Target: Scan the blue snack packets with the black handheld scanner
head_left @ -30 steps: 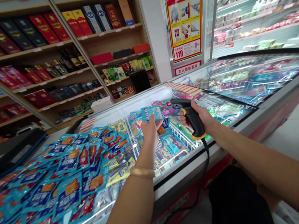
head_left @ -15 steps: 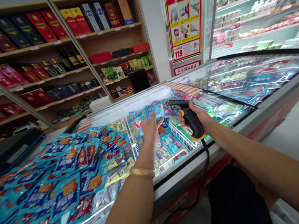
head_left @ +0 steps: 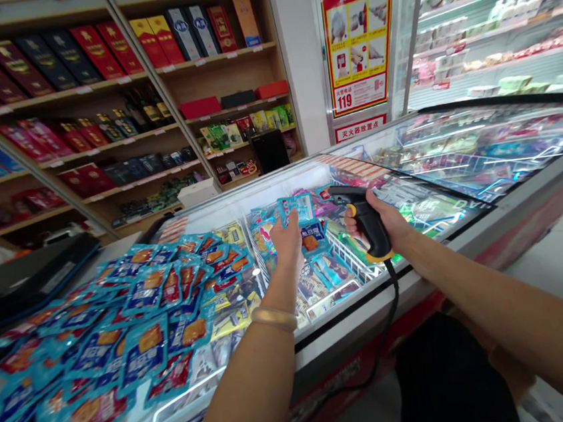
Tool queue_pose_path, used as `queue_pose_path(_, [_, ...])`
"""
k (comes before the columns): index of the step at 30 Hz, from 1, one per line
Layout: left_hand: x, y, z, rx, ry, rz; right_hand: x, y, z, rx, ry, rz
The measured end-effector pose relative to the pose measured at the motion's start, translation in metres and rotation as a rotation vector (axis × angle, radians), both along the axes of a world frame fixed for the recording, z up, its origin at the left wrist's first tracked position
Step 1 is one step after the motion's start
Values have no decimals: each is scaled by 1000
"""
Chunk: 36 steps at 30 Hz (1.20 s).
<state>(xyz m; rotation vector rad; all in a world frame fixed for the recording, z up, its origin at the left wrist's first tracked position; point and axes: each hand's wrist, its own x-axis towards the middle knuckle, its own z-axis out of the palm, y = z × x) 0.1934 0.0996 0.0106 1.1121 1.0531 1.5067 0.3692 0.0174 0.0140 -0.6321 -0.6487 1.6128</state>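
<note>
My left hand point(head_left: 287, 240) reaches over the open chest freezer point(head_left: 346, 321) and pinches a small blue snack packet point(head_left: 295, 208) by its lower edge. My right hand point(head_left: 381, 217) grips a black handheld barcode scanner point(head_left: 370, 227) with yellow trim, its head pointing left towards the packet. The two are close together but apart. A black coiled cable point(head_left: 397, 313) hangs from the scanner's base. Under my left forearm, a heap of blue snack packets point(head_left: 141, 340) lies at the freezer's near left.
Wire baskets of packaged goods fill the freezer, and a glass lid covers its right part. Wooden shelves of boxed liquor point(head_left: 94, 56) stand behind, beside a red-and-yellow poster point(head_left: 358, 35). A refrigerated display case point(head_left: 494, 27) stands at the upper right.
The whole scene sits slightly further right and lower in the frame. My left hand has risen slightly, and both hands keep their hold on the packet and the scanner.
</note>
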Motion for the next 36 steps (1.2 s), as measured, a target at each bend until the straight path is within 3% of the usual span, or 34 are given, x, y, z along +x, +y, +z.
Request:
queue_pose_path(3, [-27, 3, 13, 43, -10, -1, -9, 0, 3, 6, 33, -24])
queue_pose_path(5, [-58, 3, 26, 170, 87, 62, -22, 2, 7, 19, 56, 2])
queue_pose_path(11, [-191, -6, 58, 549, 783, 429, -99, 17, 22, -23, 109, 200])
queue_pose_path(14, [-249, -16, 56, 547, 1114, 462, -139, 25, 27, -72, 124, 284])
queue_pose_path(18, [-293, -26, 33, 261, 1540, 334, -173, 27, 25, -114, 133, 347])
queue_pose_path(20, [-301, -28, 22, 145, 1638, 300, -179, 27, 20, -128, 121, 360])
queue_pose_path(23, [-301, -29, 16, 141, 1662, 306, -178, 28, 12, -143, 107, 361])
queue_pose_path(30, [-288, -31, 32, 330, 1582, 456, -156, 32, 11, -81, 160, 323])
queue_pose_path(33, [-267, -30, 38, 466, 1514, 504, -136, 29, 17, -80, 141, 281])
queue_pose_path(36, [-225, -26, 39, 602, 1459, 419, -106, 24, 19, -61, 135, 210])
